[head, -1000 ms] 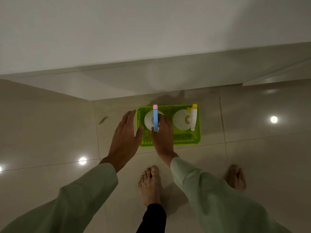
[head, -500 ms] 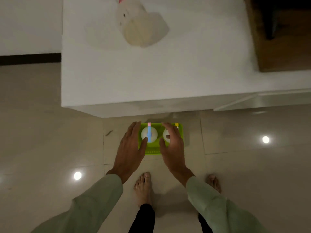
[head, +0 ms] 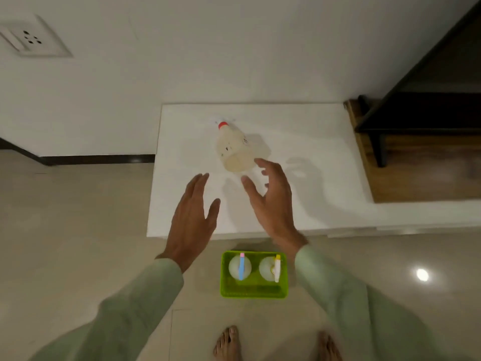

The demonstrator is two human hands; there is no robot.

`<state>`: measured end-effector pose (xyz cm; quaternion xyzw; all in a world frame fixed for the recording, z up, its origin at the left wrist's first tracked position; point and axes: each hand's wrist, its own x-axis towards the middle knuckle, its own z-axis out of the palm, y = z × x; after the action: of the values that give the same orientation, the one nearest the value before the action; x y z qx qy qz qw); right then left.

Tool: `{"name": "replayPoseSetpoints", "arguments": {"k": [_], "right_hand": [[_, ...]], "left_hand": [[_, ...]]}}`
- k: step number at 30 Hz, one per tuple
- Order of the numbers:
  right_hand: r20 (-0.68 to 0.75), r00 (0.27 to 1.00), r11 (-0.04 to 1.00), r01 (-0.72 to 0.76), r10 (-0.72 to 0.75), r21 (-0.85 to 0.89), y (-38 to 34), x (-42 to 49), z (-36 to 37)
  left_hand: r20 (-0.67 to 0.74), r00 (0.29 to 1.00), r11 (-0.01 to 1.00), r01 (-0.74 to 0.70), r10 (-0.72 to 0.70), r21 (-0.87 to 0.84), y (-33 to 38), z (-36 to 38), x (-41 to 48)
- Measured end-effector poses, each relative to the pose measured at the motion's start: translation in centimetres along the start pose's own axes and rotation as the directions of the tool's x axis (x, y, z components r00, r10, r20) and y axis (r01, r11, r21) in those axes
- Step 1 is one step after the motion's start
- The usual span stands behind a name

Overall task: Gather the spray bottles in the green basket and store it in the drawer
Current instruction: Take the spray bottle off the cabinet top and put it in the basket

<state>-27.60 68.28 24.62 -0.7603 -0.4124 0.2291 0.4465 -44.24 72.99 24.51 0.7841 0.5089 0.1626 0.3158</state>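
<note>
Hands reach over a white cabinet top (head: 312, 178), fingers spread, holding nothing: left hand (head: 191, 225), right hand (head: 273, 201) near a red-capped bottle (head: 234, 149) at twelve o'clock; green basket (head: 253, 291) with two spray bottles (head: 240, 267) at six.

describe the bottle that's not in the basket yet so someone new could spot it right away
Find the white cabinet top against the wall, above the green basket on the floor. The bottle stands alone on that top, just beyond the right hand. It is pale and translucent with a red cap, unlike the two basket bottles with blue and yellow spray heads.

Glossy tiled floor (head: 78, 230); perforated plastic green basket (head: 253, 290); matt white cabinet top (head: 312, 204).
</note>
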Motion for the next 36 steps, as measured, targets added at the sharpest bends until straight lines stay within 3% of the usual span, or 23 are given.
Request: {"name": "replayPoseSetpoints", "arguments": {"k": [5, 10, 17, 24, 32, 36], "right_hand": [[0.08, 0.989, 0.979, -0.109, 0.124, -0.17, -1.1, 9.3, 3.8], [0.241, 0.919, 0.908, -0.213, 0.311, -0.361, -1.0, 14.7, 7.1], [0.342, 0.797, 0.866, -0.428, 0.497, -0.259, -1.5, 14.6, 8.3], [0.483, 0.634, 0.74, -0.671, 0.604, -0.045, -1.4, 9.8, 3.7], [0.488, 0.731, 0.703, -0.65, 0.476, 0.288, 0.7, 0.8, -3.1], [0.426, 0.795, 0.722, -0.588, 0.433, 0.365, 2.9, -3.7, -5.5]], "left_hand": [[-0.009, 1.0, 0.999, -0.013, 0.013, 0.031, -1.9, -1.0, 6.7], [0.014, 1.0, 0.998, -0.003, 0.002, 0.065, -3.0, -0.8, 11.0], [0.06, 0.998, 0.997, 0.0, -0.004, 0.078, -3.8, 0.1, 11.0], [0.056, 0.998, 0.999, 0.026, -0.028, 0.027, -3.1, 0.4, 6.9], [0.043, 0.998, 0.997, 0.047, -0.044, -0.054, -0.9, 3.0, -1.0], [0.071, 0.995, 0.995, 0.069, -0.064, -0.067, -0.1, 4.8, -4.8]]}}
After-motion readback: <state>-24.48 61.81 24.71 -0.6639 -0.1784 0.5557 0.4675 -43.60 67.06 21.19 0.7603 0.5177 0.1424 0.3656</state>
